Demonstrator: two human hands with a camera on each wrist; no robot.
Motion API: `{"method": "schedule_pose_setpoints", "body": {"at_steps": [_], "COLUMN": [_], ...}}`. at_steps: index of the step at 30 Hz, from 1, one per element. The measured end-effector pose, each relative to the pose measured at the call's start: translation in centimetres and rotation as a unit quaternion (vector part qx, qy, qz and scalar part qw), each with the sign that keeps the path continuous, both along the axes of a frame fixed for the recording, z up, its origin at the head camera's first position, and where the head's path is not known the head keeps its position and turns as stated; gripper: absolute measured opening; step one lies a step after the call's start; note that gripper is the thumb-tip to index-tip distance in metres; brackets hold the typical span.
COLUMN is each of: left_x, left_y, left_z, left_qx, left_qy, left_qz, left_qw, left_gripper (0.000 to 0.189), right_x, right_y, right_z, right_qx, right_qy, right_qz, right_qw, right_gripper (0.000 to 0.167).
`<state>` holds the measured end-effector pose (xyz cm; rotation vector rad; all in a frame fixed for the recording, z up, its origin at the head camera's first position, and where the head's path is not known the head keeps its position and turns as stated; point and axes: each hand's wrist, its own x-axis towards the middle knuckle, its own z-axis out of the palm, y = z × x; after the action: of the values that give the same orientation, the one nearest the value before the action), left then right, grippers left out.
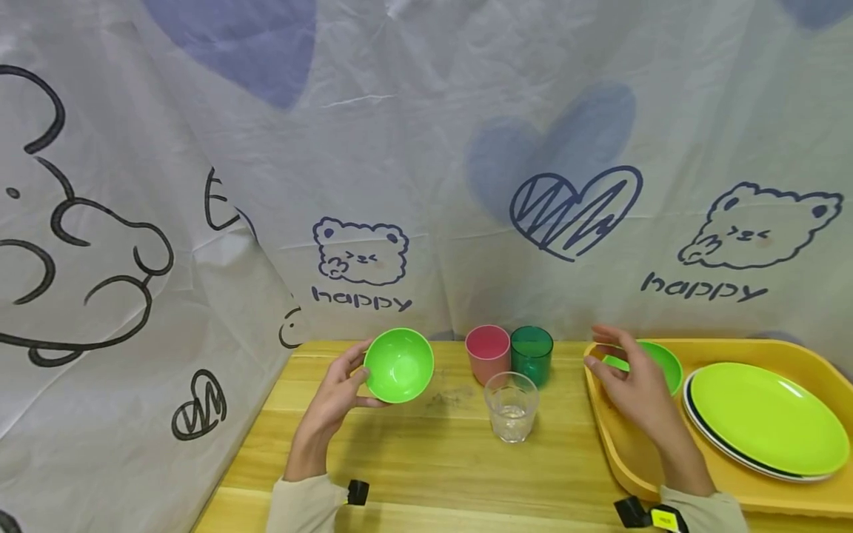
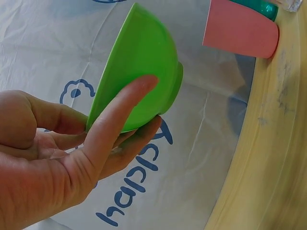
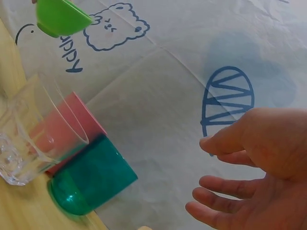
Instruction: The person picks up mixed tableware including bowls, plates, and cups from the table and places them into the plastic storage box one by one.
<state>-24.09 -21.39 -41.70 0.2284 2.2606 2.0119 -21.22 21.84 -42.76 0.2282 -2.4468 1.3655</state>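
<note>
My left hand (image 1: 338,391) grips a small green bowl (image 1: 400,366) by its side, raised over the left part of the table. Thumb and fingers lie along the bowl's rim and outer wall in the left wrist view, where its foot points right. Toward the right, my right hand (image 1: 636,389) hovers over the yellow tray's (image 1: 620,463) left edge with nothing in its grasp, fingers spread apart. Behind that hand, partly hidden by it, a second green bowl (image 1: 665,363) sits in the tray.
Between the hands stand a pink cup (image 1: 489,364), a teal cup (image 1: 532,363) and, nearer, a clear glass (image 1: 512,418) on the wooden table (image 1: 426,474). A lime green plate (image 1: 766,418) tops a stack in the tray. A printed cloth (image 1: 426,163) hangs behind.
</note>
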Motion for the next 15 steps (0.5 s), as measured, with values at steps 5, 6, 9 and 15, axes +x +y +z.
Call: {"method": "schedule_pose_setpoints", "body": {"at_steps": [5,6,9,15], "left_x": [0.0,0.0,-0.1,0.0], "left_y": [0.4,0.5,0.7,1.0], "left_z": [-0.1,-0.2,-0.2,-0.3], "left_qx": [0.001,0.001,0.000,0.000], "left_qy": [0.001,0.001,0.004,0.009], "left_qz": [-0.005,-0.006,-0.011,-0.028], "left_qw": [1.0000,1.0000,0.9999,0.9996], "left_gripper": [0.049,0.050,0.051,0.050], "right_x": [0.2,0.2,0.4,0.4], "right_y": [-0.6,-0.7,-1.0,-1.6], "right_z": [0.2,0.2,0.4,0.6], "right_qx": [0.004,0.004,0.000,-0.007], "right_qy": [-0.006,-0.006,-0.009,-0.011], "right_qz": [0.007,0.008,0.011,0.025], "right_qw": [0.9999,0.9999,0.9999,0.9996], "right_gripper": [0.050,0.049,0.048,0.048]}}
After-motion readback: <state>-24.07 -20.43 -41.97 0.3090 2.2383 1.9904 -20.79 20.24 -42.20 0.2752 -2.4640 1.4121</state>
